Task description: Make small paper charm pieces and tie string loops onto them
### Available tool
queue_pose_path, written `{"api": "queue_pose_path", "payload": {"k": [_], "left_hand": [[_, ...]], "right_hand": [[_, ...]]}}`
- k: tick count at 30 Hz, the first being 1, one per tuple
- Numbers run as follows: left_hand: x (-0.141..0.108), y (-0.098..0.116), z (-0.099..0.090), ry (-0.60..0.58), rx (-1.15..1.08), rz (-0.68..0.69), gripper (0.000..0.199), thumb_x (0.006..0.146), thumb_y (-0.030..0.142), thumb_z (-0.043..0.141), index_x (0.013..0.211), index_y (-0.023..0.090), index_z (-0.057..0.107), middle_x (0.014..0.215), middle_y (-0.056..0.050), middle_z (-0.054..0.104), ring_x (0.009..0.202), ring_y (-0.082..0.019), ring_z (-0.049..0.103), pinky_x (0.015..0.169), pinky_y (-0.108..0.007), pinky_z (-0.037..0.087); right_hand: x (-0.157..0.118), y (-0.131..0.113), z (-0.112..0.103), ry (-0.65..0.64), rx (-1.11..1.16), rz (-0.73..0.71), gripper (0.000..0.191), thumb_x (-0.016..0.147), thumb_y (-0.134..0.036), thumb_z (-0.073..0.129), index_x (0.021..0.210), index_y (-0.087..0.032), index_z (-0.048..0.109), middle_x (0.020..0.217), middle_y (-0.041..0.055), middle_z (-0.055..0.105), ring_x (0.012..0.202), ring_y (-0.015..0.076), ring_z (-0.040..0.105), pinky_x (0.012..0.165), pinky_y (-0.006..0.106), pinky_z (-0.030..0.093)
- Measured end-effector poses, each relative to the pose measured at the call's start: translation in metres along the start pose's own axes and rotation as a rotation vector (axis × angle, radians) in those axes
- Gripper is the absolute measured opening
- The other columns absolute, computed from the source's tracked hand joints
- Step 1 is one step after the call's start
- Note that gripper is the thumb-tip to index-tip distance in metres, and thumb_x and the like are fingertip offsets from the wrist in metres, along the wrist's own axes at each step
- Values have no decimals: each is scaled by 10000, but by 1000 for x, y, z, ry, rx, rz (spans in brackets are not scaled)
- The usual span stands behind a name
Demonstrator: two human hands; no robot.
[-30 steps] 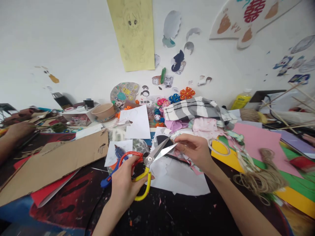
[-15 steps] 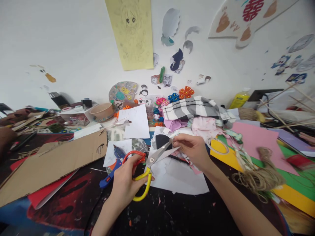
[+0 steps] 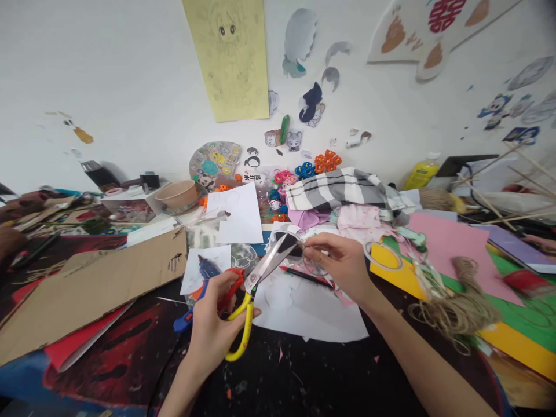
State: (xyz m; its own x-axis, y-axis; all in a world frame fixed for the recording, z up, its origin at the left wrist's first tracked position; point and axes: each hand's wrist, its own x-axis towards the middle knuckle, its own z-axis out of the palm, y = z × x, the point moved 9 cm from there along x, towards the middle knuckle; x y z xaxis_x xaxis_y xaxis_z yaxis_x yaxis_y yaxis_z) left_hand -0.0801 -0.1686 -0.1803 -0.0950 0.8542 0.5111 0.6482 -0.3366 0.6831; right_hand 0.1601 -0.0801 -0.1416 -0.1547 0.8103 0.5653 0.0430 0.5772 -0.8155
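Note:
In the head view, my left hand [image 3: 215,315] holds scissors [image 3: 260,272] by their red and yellow handles. The blades are partly apart and point up and right toward my other hand. My right hand [image 3: 336,258] has thumb and fingers pinched together by the blade tips; what they hold is too small to make out. Behind the blades lies a dark rounded piece [image 3: 297,252] with a pale edge. White paper [image 3: 313,315] spreads beneath both hands, with a dark pencil [image 3: 306,277] across it.
To the left are a blue glue gun [image 3: 185,320] and a cardboard sheet [image 3: 99,284]. A tape roll [image 3: 397,265], a twine bundle [image 3: 460,310] and pink paper [image 3: 452,249] lie at right. Checked cloth [image 3: 339,194] is heaped at the back, near a clay-coloured bowl [image 3: 177,197].
The scissors have shifted left and tilted more upright, and their blades have drawn closer together. More of the pencil now shows. My right hand stays almost where it was, still pinched.

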Motion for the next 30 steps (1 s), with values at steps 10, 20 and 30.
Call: {"api": "queue_pose_path", "payload": {"k": [10, 20, 30], "left_hand": [[-3, 9, 7, -128, -24, -30, 445, 749, 309, 771, 1116, 214, 537, 1105, -66, 701, 842, -163, 690, 628, -204, 566], [-3, 18, 2, -143, 12, -11, 398, 737, 337, 788, 1065, 226, 592, 926, -6, 750, 812, -156, 730, 737, -204, 598], [-3, 13, 1, -169, -10, -51, 356, 734, 329, 791, 1023, 246, 601, 837, 37, 748, 741, -124, 733, 697, -152, 591]], "right_hand": [[-7, -26, -15, 167, -142, -258, 42, 798, -226, 749, 810, -236, 711, 724, 9, 700, 689, 162, 643, 632, 312, 523], [-15, -44, -9, 131, -242, -479, 123, 809, -153, 726, 869, -259, 706, 732, 10, 703, 665, 168, 660, 596, 316, 545], [-18, -54, -3, 103, -330, -604, 174, 817, -56, 686, 880, -218, 687, 742, 19, 683, 677, 144, 654, 575, 276, 543]]}}
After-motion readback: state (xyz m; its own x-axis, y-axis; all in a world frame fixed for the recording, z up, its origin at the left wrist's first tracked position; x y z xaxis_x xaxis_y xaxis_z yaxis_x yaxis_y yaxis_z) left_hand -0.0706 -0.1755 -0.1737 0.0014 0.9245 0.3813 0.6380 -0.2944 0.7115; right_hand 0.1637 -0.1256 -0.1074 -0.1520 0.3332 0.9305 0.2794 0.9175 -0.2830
